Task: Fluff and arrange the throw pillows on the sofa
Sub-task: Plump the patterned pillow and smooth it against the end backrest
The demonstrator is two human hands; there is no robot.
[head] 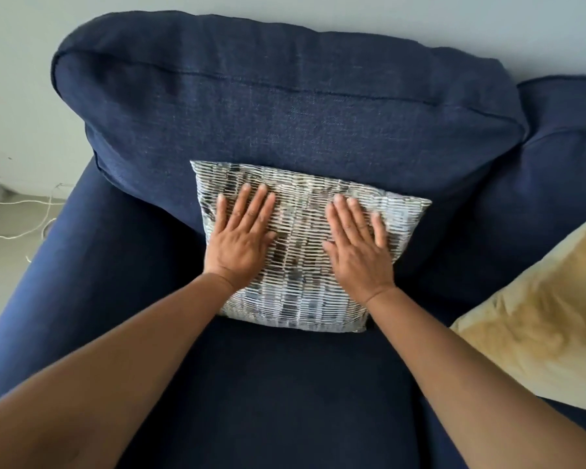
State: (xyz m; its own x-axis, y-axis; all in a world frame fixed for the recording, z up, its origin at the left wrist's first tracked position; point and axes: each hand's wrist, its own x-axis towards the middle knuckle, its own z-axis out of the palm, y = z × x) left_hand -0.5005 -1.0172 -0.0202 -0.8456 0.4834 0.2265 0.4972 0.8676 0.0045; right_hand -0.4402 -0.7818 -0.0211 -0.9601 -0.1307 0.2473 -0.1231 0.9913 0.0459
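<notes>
A grey-and-white woven throw pillow (301, 252) leans against the navy back cushion (285, 106) of the sofa, its lower edge on the seat (285, 394). My left hand (242, 233) lies flat on the pillow's left half, fingers spread. Flat on the right half is my right hand (359, 247), fingers together and pointing up. Neither hand grips the fabric. A pale yellow pillow (542, 323) rests on the seat at the right edge, partly cut off by the frame.
The sofa's left armrest (82, 252) curves along the left side. Beyond it are a pale floor and a white cord (31, 228). A second navy back cushion (565, 137) sits at the far right. A light wall is behind the sofa.
</notes>
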